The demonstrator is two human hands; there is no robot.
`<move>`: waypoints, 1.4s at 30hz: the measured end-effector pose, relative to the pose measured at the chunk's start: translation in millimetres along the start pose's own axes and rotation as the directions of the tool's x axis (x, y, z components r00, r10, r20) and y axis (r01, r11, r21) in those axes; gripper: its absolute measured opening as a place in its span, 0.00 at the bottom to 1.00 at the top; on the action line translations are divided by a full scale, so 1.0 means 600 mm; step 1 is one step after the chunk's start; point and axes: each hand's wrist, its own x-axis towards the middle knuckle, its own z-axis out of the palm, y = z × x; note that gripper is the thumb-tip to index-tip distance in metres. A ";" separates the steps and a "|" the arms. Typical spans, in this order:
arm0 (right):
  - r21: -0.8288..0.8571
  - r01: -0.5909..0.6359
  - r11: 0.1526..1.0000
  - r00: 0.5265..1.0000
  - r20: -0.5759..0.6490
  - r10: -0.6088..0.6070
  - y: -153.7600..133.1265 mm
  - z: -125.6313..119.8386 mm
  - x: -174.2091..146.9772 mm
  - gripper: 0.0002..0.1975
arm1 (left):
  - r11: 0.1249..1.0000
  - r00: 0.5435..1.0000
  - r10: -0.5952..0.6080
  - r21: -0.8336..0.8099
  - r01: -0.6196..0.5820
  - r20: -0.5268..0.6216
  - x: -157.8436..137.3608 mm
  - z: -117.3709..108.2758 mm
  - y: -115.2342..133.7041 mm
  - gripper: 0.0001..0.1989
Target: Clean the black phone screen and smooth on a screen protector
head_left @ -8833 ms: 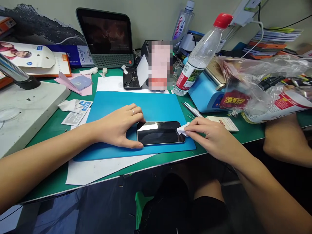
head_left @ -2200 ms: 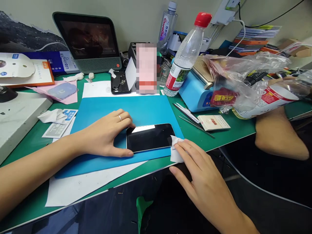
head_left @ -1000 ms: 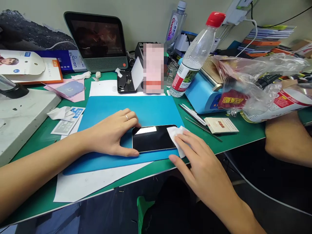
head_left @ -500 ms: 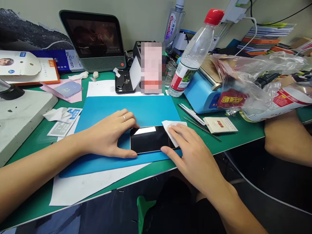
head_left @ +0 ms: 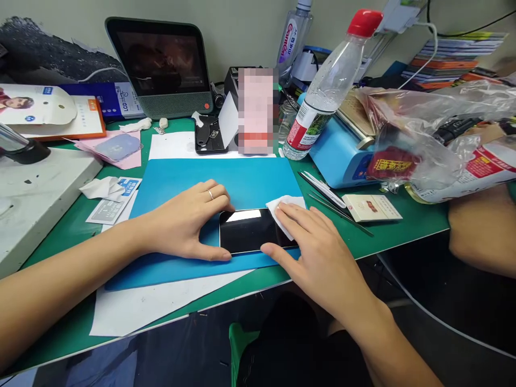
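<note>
Glossy black rectangular smartphone [head_left: 248,231] is laid flat on the near part of a bright blue rectangular mat [head_left: 221,177], its left end held between the thumb and curled fingers of the left hand [head_left: 197,220]. Onto its right end, a thin white tissue [head_left: 273,206] is pressed by the close-set fingers of the right hand [head_left: 314,242], the thumb spread away; farther right, a flat cream box [head_left: 373,208] is seen on the green tabletop [head_left: 415,221].
</note>
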 end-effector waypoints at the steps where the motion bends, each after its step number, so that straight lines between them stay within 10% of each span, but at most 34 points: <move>1: -0.013 0.001 1.000 1.000 0.005 -0.001 -0.002 0.002 -0.003 0.28 | 1.000 1.000 0.001 0.002 -0.001 0.000 0.000 0.000 0.000 0.32; 17: 0.147 0.231 0.962 0.960 0.126 -0.250 -0.097 0.030 0.030 0.51 | 0.998 0.998 0.023 -0.055 -0.026 -0.062 -0.004 -0.003 -0.002 0.60; 34: -0.041 0.076 0.996 0.988 0.140 -0.070 -0.007 -0.026 -0.097 0.32 | 0.998 0.999 -0.034 -0.060 0.033 -0.009 -0.002 -0.002 0.007 0.31; 42: 0.007 -0.004 1.000 0.991 0.131 0.003 0.008 -0.012 -0.020 0.35 | 0.997 0.999 -0.032 -0.072 0.030 -0.028 -0.002 -0.001 0.007 0.29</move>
